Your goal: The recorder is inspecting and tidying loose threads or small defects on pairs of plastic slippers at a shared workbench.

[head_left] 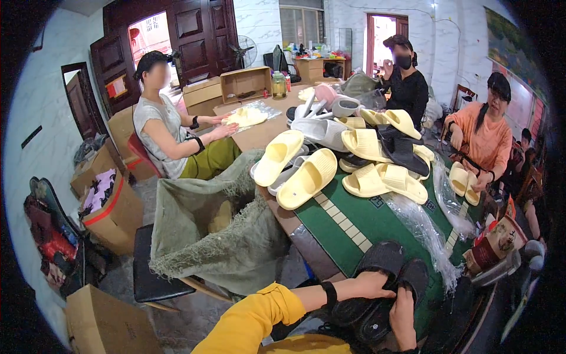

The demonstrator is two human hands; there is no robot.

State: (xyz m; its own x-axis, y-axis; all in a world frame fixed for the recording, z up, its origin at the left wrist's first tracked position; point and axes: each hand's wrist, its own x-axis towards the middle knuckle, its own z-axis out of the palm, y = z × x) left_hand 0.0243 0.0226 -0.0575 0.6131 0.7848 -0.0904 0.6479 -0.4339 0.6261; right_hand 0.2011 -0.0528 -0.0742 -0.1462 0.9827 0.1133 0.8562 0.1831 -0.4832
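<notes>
My left hand (pixel 372 285), below a black wristband and yellow sleeve, is closed over the strap of a black slide slipper (pixel 380 258) at the table's near edge. Fingers of my right hand (pixel 403 315) are closed on the matching black slipper (pixel 416 276) just to its right. Toes of the pair point away from me, and the two lie side by side. My fingers meet between the straps, and some fingertips are hidden there. Beyond them a heap of yellow slippers (pixel 308 177), grey slippers (pixel 320 131) and black slippers (pixel 400 152) covers the table's middle.
A green-topped table (pixel 348 259) carries clear plastic bags (pixel 415 227). Left of it stands an open olive sack (pixel 188 206) beside a black stool (pixel 154 277). Cardboard boxes (pixel 109 324) line the left. Three people sit around the table; one at right handles yellow slippers (pixel 463 182).
</notes>
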